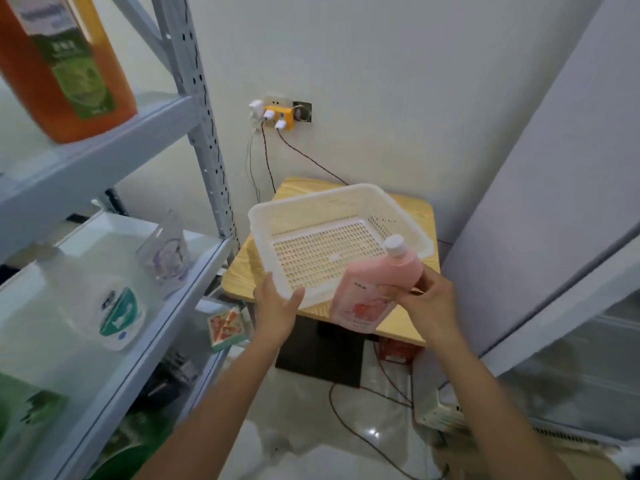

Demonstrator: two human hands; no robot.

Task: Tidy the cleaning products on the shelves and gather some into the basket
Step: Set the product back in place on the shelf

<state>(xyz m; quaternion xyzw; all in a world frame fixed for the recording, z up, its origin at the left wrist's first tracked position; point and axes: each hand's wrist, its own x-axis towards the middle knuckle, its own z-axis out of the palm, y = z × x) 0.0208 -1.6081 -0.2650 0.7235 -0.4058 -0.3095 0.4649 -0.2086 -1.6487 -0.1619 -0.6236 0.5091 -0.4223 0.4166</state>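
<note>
Pink bottle (374, 289) gripped in right hand (429, 299), cap tilted up-forward over basket (311, 209) near edge — left hand (277, 306) holds basket rim, tray just ahead of bottle.

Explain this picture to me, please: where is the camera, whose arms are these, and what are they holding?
There is no machine here. A person wears one wide-angle camera on the head, so you look down along their own bare arms. The left hand grips the near rim of a white perforated plastic basket, which is above a small light wooden table. The right hand holds a pink plastic bottle with a white cap over the basket's near corner; nothing lies in the basket yet. On the left stand grey metal shelves carrying more cleaning products, among them a big orange bottle and a white bottle with a green label.
</note>
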